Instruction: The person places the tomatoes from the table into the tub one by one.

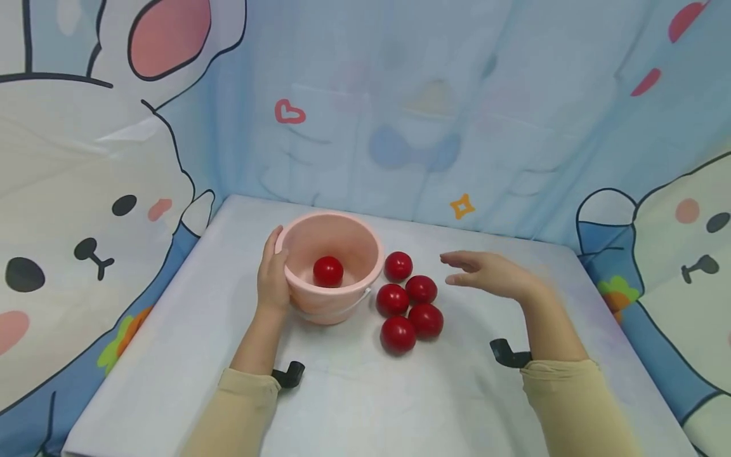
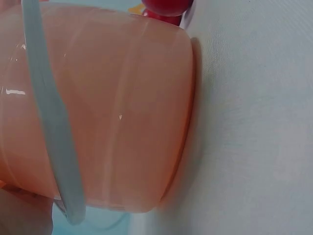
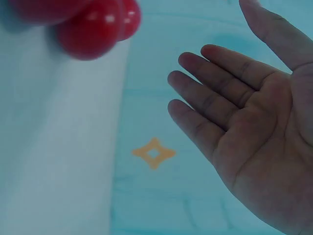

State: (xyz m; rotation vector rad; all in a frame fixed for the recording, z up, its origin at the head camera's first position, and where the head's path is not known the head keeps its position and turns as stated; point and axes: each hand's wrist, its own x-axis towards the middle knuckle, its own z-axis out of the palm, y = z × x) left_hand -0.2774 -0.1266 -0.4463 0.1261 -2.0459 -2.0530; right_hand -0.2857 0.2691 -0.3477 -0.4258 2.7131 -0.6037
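A pink bucket (image 1: pixel 334 298) with a white handle (image 2: pixel 54 117) stands upright on the white table, and one red ball (image 1: pixel 328 271) lies inside it. At the bucket's left side my left hand (image 1: pixel 273 279) holds its wall near the rim. Several glossy red balls (image 1: pixel 398 335) are clustered on the table just right of the bucket. My right hand (image 1: pixel 491 274) hovers to the right of this cluster, apart from it. Its fingers are straight and nothing is in the palm, as the right wrist view shows.
The white table (image 1: pixel 342 406) ends at the back against a light blue curtain (image 1: pixel 354 171) with cartoon prints. Similar printed cloth hangs on the left and right. A dark wrist mount (image 1: pixel 508 354) sits at the right sleeve, another at the left.
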